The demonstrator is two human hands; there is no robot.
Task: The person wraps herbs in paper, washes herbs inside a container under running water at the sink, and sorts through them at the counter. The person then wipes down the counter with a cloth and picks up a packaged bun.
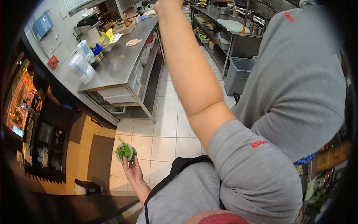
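Observation:
My left hand (pixel 133 170), low on the left, is closed around a small round bowl (pixel 132 152). Long, thin green leaves (pixel 123 150), like cut greens, fill the bowl and stick out over its rim. My right arm (pixel 194 74) reaches forward and up across the middle of the view. Only the base of my right hand (pixel 162 5) shows at the top edge; its fingers are out of frame, so whether it holds anything is hidden.
A person in a grey shirt (pixel 298 82) stands close on my right. To the left is a steel table (pixel 113 72) with wrapped plastic stacks (pixel 81 69) and a tray (pixel 125 28). A grey bin (pixel 238 74) stands by the far counter. White floor tiles (pixel 166 127) lie between.

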